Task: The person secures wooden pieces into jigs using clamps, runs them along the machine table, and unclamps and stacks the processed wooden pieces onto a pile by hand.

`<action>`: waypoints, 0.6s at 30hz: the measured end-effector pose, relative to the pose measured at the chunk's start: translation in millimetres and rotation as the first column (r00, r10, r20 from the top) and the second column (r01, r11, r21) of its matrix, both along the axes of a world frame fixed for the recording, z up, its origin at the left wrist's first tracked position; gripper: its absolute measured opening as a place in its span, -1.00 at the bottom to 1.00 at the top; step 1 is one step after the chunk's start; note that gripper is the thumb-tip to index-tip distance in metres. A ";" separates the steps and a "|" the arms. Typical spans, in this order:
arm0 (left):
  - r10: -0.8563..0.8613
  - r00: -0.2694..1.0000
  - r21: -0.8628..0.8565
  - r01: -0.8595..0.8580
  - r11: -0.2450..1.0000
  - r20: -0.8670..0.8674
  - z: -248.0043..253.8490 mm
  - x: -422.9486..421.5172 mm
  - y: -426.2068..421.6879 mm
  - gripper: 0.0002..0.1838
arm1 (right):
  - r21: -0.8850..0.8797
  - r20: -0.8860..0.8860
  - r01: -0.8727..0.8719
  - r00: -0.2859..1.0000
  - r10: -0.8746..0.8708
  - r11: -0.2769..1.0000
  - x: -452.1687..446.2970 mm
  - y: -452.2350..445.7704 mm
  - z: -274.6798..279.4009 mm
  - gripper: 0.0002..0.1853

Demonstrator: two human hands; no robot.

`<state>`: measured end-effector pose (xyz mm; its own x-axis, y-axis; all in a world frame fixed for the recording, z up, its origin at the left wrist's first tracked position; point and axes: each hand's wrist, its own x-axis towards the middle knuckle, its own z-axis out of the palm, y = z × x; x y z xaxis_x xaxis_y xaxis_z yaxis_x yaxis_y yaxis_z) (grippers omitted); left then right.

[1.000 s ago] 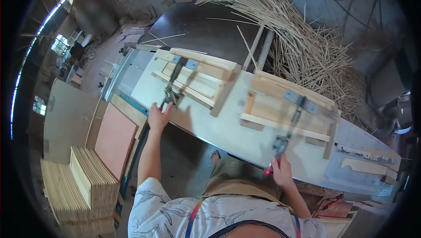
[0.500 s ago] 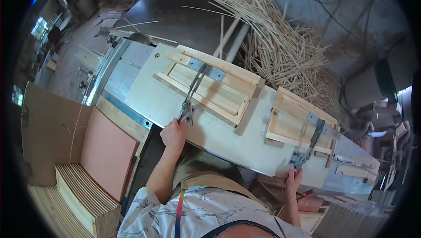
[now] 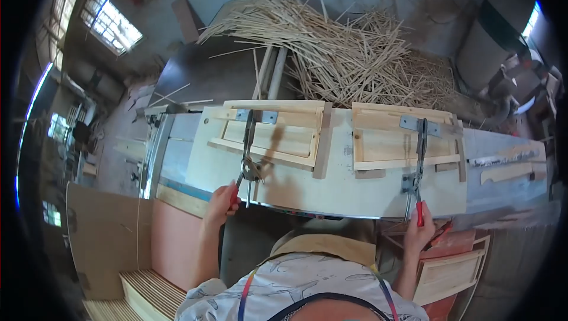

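Observation:
Two wooden frames lie on a pale jig board, each a shallow rectangle of light wood with an inset panel. Over the left wooden frame (image 3: 290, 150) reaches the long arm of a toggle clamp (image 3: 249, 138), tipped with a metal plate. My left hand (image 3: 223, 204) is closed around that clamp's red handle. A second toggle clamp (image 3: 422, 143) extends across the right wooden frame (image 3: 378, 138). Its red handle (image 3: 420, 213) is gripped by my right hand (image 3: 419, 232). Whether the clamp plates press on the wood, I cannot tell.
The jig board (image 3: 337, 194) rests on a metal machine table (image 3: 503, 143). Behind it lies a big heap of thin wood strips (image 3: 349, 55). Stacked slatted wood pieces (image 3: 154, 291) stand at lower left, beside a pink panel (image 3: 174, 232). Another frame (image 3: 447, 276) leans at lower right.
My view has turned, so the board now lies nearly level. The handles are swung lower toward me, and more of their red grips shows. Both hands still hold them.

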<state>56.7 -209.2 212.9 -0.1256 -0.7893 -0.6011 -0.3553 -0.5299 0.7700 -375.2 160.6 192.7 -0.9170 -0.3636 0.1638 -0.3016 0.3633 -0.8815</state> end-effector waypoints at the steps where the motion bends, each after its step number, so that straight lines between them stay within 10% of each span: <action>1: 0.046 0.998 0.091 -0.042 0.995 -0.041 11.5 5.6 -0.3 -0.50 | -0.005 0.004 0.017 1.000 -0.017 1.000 8.0 7.2 -7.4 -0.58; 4: 0.201 0.951 0.242 -0.143 0.960 -0.234 12.7 24.6 -13.9 -0.36 | -0.044 -0.279 0.003 0.960 -0.015 0.999 -14.9 -6.1 -0.9 -0.60; 6: 0.334 0.900 0.254 -0.266 0.930 -0.281 42.8 4.8 -15.3 -0.24 | 0.170 -0.054 0.098 0.994 -0.091 0.981 -16.7 -14.6 32.4 -0.62; 8: 0.268 0.737 0.148 -0.226 0.963 -0.621 64.2 -7.6 -21.0 -0.10 | 0.300 -0.110 0.082 0.993 -0.051 0.951 -30.2 -38.3 57.2 -0.50; 11: -0.038 0.754 -0.029 0.025 0.999 -0.656 64.8 17.1 -28.1 0.00 | 0.095 -0.219 0.026 0.976 -0.005 0.995 -31.1 -70.4 85.6 -0.16; 12: -0.011 0.729 -0.037 -0.020 0.999 -0.684 57.9 30.3 -38.8 0.00 | 0.414 -0.455 0.240 0.890 -0.029 0.878 -11.8 -85.4 118.1 -0.23; 14: -0.053 0.825 -0.009 0.058 0.998 -0.563 37.2 68.5 -40.7 0.01 | 0.503 -0.459 0.276 0.888 -0.018 0.819 2.7 -130.5 177.6 -0.32; 18: 0.241 0.836 0.026 -0.262 0.965 -0.493 -19.8 81.0 -43.3 -0.20 | 0.440 -0.499 -0.405 0.631 0.594 0.801 24.3 -315.7 222.3 -0.49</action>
<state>137.7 -252.5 193.2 -0.1875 -0.8563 -0.4812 0.2131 -0.5137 0.8311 -350.9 -155.1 415.0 -0.3231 -0.8480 0.4200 -0.9206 0.1788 -0.3473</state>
